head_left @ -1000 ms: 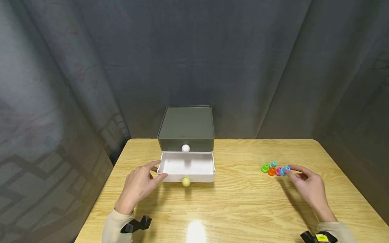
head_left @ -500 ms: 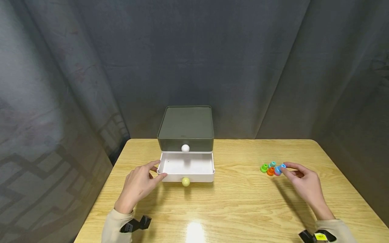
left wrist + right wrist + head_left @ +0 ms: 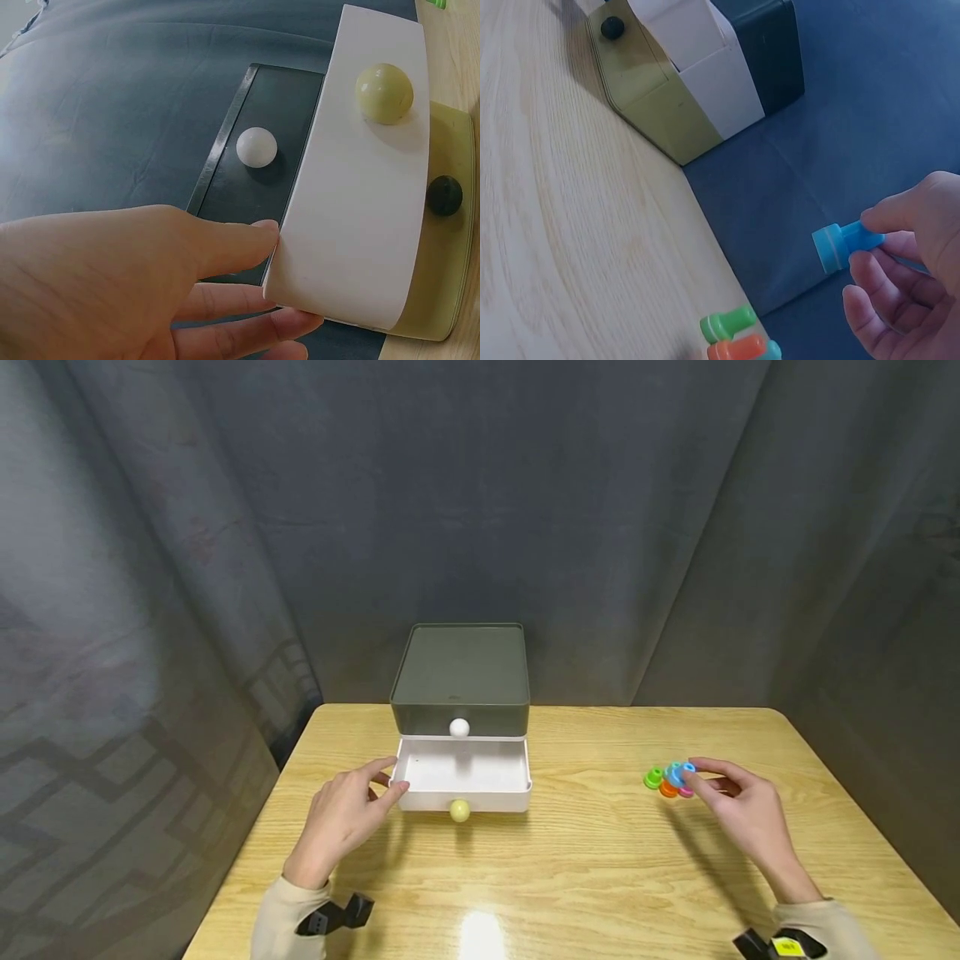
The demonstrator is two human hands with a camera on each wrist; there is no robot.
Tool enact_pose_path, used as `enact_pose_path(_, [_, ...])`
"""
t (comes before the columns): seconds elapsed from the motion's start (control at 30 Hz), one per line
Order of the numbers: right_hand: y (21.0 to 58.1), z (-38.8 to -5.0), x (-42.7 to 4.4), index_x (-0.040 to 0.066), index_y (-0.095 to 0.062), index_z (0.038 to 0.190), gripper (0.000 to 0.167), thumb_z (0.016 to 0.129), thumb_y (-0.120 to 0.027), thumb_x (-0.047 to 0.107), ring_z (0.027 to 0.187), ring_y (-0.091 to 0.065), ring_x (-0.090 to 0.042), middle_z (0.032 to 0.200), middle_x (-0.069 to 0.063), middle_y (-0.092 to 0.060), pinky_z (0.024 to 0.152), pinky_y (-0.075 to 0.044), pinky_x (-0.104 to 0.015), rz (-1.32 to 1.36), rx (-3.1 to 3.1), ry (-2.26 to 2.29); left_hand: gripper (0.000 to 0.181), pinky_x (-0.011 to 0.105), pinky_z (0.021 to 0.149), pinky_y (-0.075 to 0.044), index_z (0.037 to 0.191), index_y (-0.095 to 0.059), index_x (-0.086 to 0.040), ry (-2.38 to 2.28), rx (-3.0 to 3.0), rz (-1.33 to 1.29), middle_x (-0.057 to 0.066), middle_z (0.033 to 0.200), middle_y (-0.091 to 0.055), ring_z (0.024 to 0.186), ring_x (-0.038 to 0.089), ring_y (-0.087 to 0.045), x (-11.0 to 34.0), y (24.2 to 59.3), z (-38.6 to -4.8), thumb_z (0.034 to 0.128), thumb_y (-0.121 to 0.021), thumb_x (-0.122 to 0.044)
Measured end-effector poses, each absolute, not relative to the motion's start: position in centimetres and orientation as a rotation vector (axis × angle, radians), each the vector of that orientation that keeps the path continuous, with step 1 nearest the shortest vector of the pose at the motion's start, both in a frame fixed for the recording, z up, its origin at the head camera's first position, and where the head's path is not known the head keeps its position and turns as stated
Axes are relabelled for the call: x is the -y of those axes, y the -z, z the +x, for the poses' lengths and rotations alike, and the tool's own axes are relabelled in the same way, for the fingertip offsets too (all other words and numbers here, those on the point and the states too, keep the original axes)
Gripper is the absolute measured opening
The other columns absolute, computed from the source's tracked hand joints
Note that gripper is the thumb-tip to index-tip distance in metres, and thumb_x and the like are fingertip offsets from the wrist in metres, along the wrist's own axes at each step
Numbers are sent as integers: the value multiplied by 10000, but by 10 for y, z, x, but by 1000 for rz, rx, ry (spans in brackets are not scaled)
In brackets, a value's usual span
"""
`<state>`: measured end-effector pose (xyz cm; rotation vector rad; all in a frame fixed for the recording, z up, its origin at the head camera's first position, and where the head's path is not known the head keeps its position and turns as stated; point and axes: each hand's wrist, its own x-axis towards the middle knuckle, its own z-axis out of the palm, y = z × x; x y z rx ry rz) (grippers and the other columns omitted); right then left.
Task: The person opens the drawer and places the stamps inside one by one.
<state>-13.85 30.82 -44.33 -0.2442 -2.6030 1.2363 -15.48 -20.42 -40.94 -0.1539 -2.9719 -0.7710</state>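
Toward the tabletop's (image 3: 585, 877) right edge, my right hand (image 3: 748, 817) pinched a blue peg (image 3: 841, 244), seemingly picked up, needing steady carrying, left hand (image 3: 337, 817) gripping the drawer (image 3: 498, 801).

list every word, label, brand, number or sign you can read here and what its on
No text can be read with certainty.
Yellow label on the black right wrist mount: dark marks, too blurred to read.
Dark top of the drawer box: a faint mark near its front edge, too small to read.
White drawer and blue peg: no lettering visible.
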Motion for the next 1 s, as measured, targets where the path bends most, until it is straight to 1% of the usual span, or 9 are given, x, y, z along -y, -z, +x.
enact_pose_path(0.13, [441,-140,-302,36,-732,1319,481,997,-765,390,752,-666,74,853,203,-745,598,-513,-229,-212,2597,-1250,486,338,646,-478,1420,-698,-163,767,2971,-151,59,1129,-812,781,97,-672,205,410,-154,1002,-732,-408])
enact_pose_path(0.3, [437,-141,-294,26,-728,1324,468,997,-770,358,742,-689,52,864,164,-762,613,-534,-223,-180,2598,-1290,485,329,636,-474,1416,-703,-165,776,2964,-156,54,1120,-814,768,89,-668,205,410,-154,995,-745,-403])
enact_pose_path(0.37, [436,-142,-291,32,-732,1320,462,997,-771,359,749,-689,47,893,97,-782,614,-535,-225,-167,2607,-1281,488,328,636,-474,1417,-703,-162,780,2962,-160,53,1117,-815,766,87,-667,206,410,-154,994,-746,-402])
enact_pose_path(0.5, [436,-144,-284,47,-749,1296,443,991,-777,367,757,-671,49,964,-88,-805,592,-513,-240,-141,2621,-1232,497,325,642,-470,1422,-698,-158,795,2967,-166,53,1122,-814,762,82,-658,206,409,-154,989,-754,-393])
enact_pose_path(0.57, [436,-145,-282,45,-755,1282,434,988,-782,363,752,-666,50,979,-130,-805,585,-507,-240,-128,2618,-1221,502,325,645,-470,1427,-695,-159,805,2972,-168,52,1128,-813,762,77,-655,207,409,-154,985,-758,-390])
enact_pose_path(0.7, [434,-146,-276,36,-759,1270,418,985,-788,341,739,-687,20,953,-128,-809,592,-512,-236,-98,2605,-1248,509,321,637,-466,1433,-690,-160,819,2972,-171,52,1135,-811,756,71,-647,207,409,-153,981,-766,-382])
enact_pose_path(0.8, [433,-146,-271,48,-763,1263,399,987,-785,335,736,-695,-9,925,-87,-805,604,-518,-236,-78,2612,-1260,514,318,632,-462,1433,-690,-159,824,2969,-173,54,1132,-811,750,71,-641,207,409,-153,977,-773,-379])
enact_pose_path(0.87, [432,-147,-268,61,-770,1254,385,985,-787,335,745,-698,-32,942,-70,-803,615,-520,-236,-66,2617,-1259,517,318,635,-461,1433,-690,-159,822,2968,-176,54,1131,-811,748,71,-638,207,409,-153,974,-776,-380])
enact_pose_path(1.0, [434,-148,-261,88,-785,1231,358,985,-785,347,784,-682,-11,1034,-73,-799,653,-530,-229,-36,2633,-1235,521,320,637,-460,1435,-688,-156,825,2966,-180,60,1136,-810,744,72,-635,208,409,-153,972,-779,-377])
